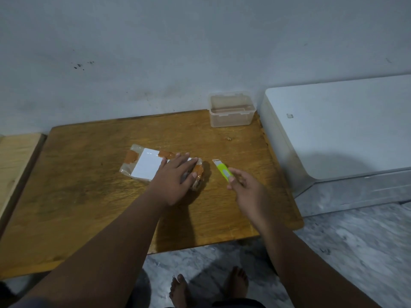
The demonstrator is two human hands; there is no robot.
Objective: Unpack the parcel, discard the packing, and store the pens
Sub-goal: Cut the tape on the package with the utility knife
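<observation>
left hand (175, 176) flat on taped parcel (153, 166) | right hand (242, 185) nearer green box cutter (223, 173), fingers loosely apart (touching, not gripping) | cutter's long axis runs diagonally away, up-left

At centre frame your left hand (175, 176) lay flat, fingers spread, on the right end of the taped parcel (146, 166) on the wooden table (89, 196). Just right of it, your right hand (244, 187) reached with loosely curled fingers to the green utility knife (222, 173). A clear plastic box (231, 111) stood at the table's far edge, upper right of centre.
</observation>
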